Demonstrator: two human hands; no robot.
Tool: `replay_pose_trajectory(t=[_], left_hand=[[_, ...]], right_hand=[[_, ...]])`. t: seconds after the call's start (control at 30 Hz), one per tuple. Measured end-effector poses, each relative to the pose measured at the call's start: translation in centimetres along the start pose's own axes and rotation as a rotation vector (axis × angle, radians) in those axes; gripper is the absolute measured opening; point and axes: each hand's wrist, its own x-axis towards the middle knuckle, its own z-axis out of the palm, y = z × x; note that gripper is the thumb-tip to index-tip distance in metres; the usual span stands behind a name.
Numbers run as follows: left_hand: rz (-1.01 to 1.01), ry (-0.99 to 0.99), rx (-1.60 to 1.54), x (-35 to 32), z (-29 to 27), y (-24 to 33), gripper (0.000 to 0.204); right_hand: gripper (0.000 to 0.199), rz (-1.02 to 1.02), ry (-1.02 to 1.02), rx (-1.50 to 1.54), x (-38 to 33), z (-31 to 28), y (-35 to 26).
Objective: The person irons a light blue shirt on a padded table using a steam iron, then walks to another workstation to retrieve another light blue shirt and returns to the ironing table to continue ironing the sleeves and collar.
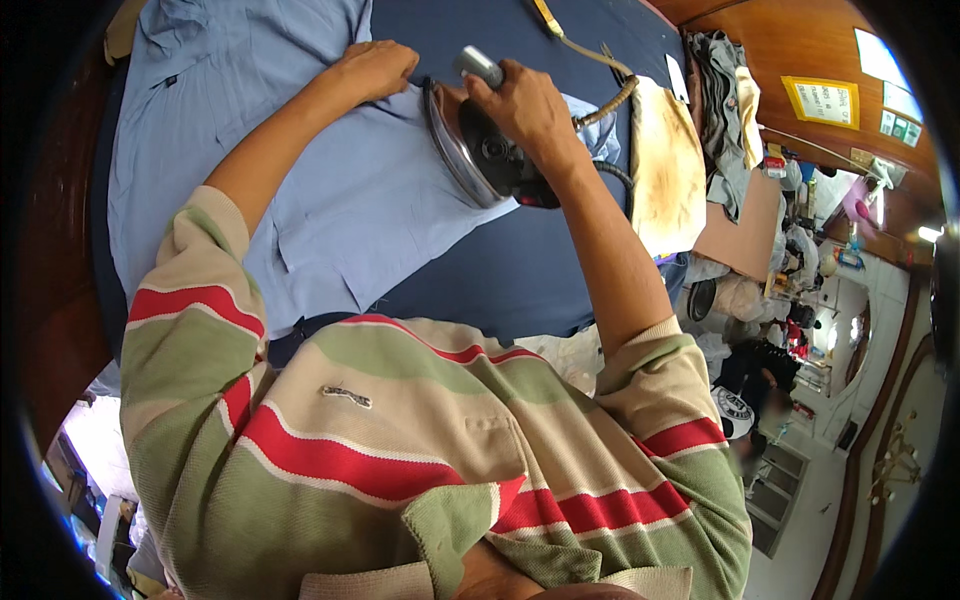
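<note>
A light blue shirt point(215, 130) lies spread over a dark blue padded ironing table point(510, 265). My right hand point(525, 105) is wrapped round the handle of a clothes iron point(465, 150), whose metal soleplate edge faces left and rests against the shirt's sleeve or side part. Just left of the iron, my left hand point(375, 70) is closed, its curled fingers pressed on the shirt fabric and seeming to pinch it. The exact grip of those fingertips is partly hidden. A hose-like cord point(610, 100) runs from the iron toward the far edge.
Right of the iron lies a scorched cream cloth point(665, 170), with grey garments point(718, 110) beyond it. A brown board point(745, 230) sticks out there. Farther right are bagged goods and a person in dark clothes point(757, 375). A wooden wall point(760, 50) bounds the far side.
</note>
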Motion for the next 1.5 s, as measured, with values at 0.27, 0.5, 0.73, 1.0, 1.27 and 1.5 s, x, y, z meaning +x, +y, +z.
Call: replay_pose_trajectory(t=[0.27, 0.5, 0.73, 1.0, 1.27, 1.5], left_hand=[[0.256, 0.059, -0.026, -14.8, 6.1, 10.9, 0.033], [0.137, -0.066, -0.106, -18.6, 8.8, 12.1, 0.039], [-0.002, 0.052, -0.237, -19.5, 9.0, 12.9, 0.035], [-0.004, 0.189, -0.229, -20.1, 10.2, 12.7, 0.032], [0.021, 0.169, -0.310, -20.4, 9.6, 12.4, 0.026], [-0.259, 0.671, -0.105, -11.1, 6.1, 8.0, 0.038]], right_hand=[[0.049, -0.077, -0.084, 0.254, -1.0, 0.3, 3.3], [0.047, 0.055, -0.070, 0.303, 0.8, 0.0, 3.8], [0.048, 0.119, -0.193, 0.368, -7.5, 1.4, 0.2], [0.055, 0.044, 0.109, 0.260, 1.0, 2.2, 0.8], [0.053, 0.047, 0.106, 0.178, 0.5, 1.9, 1.0], [0.047, 0.012, -0.152, 0.310, -4.7, 1.1, 1.0]])
